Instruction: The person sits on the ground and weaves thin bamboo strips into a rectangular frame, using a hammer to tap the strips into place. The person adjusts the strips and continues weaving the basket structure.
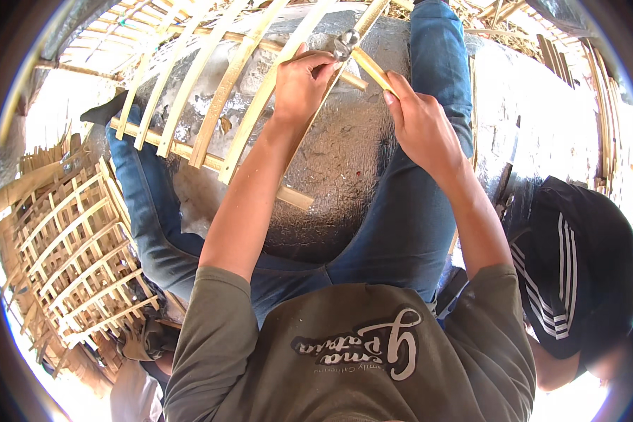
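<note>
My right hand is wrapped round the pale wooden handle of a hammer. Its shiny metal head lies over a bamboo slat, right beside my left fingertips. My left hand is closed in a pinch at that slat's upper part; what it pinches, if anything, is too small to make out. The slat belongs to a bamboo lattice of several long slats laid across two crosspieces. The lattice rests over a worn grey surface between my legs.
Finished-looking woven bamboo panels are stacked at the left. At the right is another person in black clothing with white stripes. Dark, thin blade-like tools lie near that person. More bamboo strips stand at the far right.
</note>
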